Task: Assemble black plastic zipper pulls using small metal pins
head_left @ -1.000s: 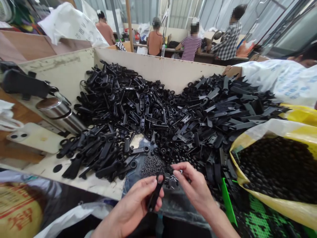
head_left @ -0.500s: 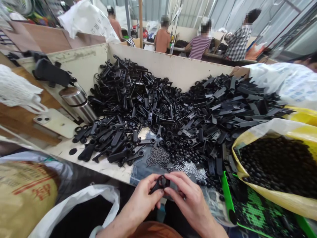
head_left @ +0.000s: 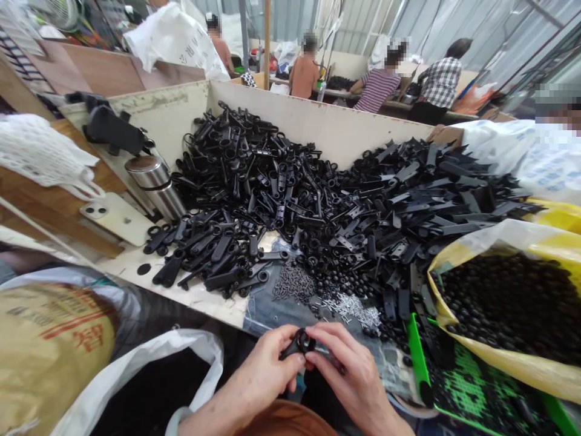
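My left hand [head_left: 265,369] pinches a small black plastic part [head_left: 297,344] with a ring end, low in the middle of the view, just in front of the table edge. My right hand [head_left: 349,369] meets it from the right, fingertips pressed on the same part. Beyond the hands a big heap of black plastic parts [head_left: 318,200] fills a white-walled table bin [head_left: 327,130]. A small pile of dark screws [head_left: 295,284] and a pile of silver pins [head_left: 351,309] lie near the hands.
A yellow bag of small black pieces [head_left: 508,303] sits at right beside a green crate [head_left: 420,363]. A steel flask [head_left: 157,188] and a phone [head_left: 115,217] lie at left. Sacks [head_left: 54,339] stand at lower left. Several people sit at the far tables.
Both hands came together and drew back toward me with the black part, the right hand closing onto it. The view shifted slightly left.
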Motion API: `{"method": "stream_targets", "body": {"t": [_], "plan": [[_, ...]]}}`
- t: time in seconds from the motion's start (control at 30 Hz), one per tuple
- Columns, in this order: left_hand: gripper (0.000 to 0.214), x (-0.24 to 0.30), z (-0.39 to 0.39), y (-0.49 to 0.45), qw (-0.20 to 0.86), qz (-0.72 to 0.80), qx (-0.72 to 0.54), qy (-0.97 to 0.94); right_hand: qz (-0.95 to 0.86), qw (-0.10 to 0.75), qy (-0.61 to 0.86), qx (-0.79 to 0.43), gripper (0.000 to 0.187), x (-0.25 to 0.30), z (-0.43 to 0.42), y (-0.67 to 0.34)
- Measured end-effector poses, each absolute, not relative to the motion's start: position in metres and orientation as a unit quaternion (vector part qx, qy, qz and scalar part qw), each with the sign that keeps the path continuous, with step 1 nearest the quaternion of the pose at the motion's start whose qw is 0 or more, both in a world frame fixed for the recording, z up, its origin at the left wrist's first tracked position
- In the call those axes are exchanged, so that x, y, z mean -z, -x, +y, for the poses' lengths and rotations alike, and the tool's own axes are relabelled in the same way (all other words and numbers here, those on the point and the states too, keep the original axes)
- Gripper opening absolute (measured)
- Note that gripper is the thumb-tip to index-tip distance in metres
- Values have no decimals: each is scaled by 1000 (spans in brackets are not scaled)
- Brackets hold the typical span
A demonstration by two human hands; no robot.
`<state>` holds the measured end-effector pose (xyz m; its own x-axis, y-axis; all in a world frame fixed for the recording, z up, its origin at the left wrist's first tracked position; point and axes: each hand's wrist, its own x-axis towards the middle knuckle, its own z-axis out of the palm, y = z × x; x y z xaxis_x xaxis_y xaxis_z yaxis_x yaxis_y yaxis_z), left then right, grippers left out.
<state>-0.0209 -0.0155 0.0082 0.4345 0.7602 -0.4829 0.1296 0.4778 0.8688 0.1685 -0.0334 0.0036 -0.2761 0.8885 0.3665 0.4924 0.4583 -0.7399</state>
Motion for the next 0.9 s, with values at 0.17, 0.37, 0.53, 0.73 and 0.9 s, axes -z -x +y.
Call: {"method": "stream_targets", "body": {"t": [0.17,0.37,0.53,0.73,0.9], "plan": [[44,-5,-19,23,713,484,-210,-462,-769,377,449,-255,25,-4,-35,-174],[41,-6,-18,21,725,482,-202,-450,-753,387,474,-242,20,-2,-40,-169],[39,-11,-21,23,714,479,-200,-470,-715,405,520,-234,19,1,-48,-159],[33,-20,-24,27,687,514,-153,-490,-701,414,547,-194,19,9,-57,-152],[44,-23,-25,22,735,515,-167,-409,-683,429,557,-199,18,14,-61,-150]]}}
